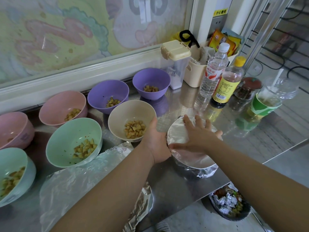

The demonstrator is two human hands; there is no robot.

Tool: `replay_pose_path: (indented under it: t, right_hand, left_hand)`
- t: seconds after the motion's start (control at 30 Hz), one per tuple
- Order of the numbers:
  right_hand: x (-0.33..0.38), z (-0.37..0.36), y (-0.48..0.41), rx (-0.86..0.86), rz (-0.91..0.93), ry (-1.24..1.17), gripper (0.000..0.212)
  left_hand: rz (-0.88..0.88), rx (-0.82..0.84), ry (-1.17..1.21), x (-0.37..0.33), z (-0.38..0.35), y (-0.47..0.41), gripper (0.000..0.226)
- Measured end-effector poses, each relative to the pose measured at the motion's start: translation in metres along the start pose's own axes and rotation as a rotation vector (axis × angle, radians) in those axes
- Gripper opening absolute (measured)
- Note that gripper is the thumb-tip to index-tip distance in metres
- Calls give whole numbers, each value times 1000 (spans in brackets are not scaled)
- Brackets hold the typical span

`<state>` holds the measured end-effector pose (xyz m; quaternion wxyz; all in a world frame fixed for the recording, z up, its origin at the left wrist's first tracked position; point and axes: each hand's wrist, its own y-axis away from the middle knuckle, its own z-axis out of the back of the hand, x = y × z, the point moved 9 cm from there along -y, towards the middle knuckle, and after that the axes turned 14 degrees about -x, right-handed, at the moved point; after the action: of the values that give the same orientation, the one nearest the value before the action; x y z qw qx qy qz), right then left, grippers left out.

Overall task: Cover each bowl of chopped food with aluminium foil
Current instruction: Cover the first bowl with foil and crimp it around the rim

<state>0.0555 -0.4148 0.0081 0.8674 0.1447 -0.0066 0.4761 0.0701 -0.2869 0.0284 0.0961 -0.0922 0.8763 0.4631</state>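
A bowl wrapped in aluminium foil (192,156) stands near the front right of the steel counter. My right hand (199,131) lies flat on its foil top, fingers spread. My left hand (156,139) presses against the bowl's left side, between it and a beige bowl (120,118) of chopped food. Uncovered bowls with chopped food stand to the left: two purple (100,94) (157,77), two pink (56,104) (15,128) and two green (63,144) (11,161). A loose sheet of foil (75,185) lies under my left forearm.
Behind the wrapped bowl stand a water bottle (212,76), a yellow-capped bottle (227,82), a jar (247,91) and a green-sleeved cup (262,106). A cream basket (197,72) and a lidded container (177,64) sit by the wall. A bin (229,205) with crumpled foil sits below the counter edge.
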Motion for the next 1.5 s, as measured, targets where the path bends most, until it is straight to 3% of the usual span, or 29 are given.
replay_pose_path:
  t: [0.13, 0.27, 0.43, 0.67, 0.87, 1.2, 1.33, 1.5]
  right_hand:
    - [-13, 6, -1, 49, -29, 11, 159]
    - [-26, 9, 10, 62, -10, 124, 158]
    - [6, 8, 13, 14, 211, 136, 149]
    - [28, -3, 14, 105, 318, 169, 148]
    - [28, -4, 13, 97, 312, 182, 148]
    - [26, -6, 12, 81, 322, 167, 147]
    - [26, -6, 11, 83, 323, 158, 147]
    - [26, -6, 12, 86, 323, 163, 149]
  left_hand:
    - [-171, -195, 0, -22, 22, -20, 87]
    - [-347, -260, 66, -32, 34, -29, 66]
    - [-478, -308, 5, -27, 57, -26, 32]
    - [-300, -428, -194, 29, 97, -16, 22]
    - [-165, -449, -104, 50, 95, -26, 9]
    - [-80, -142, 140, 58, 91, -21, 28]
    - [-90, -166, 148, 59, 94, -25, 15]
    - [-100, -180, 225, 60, 95, -29, 22]
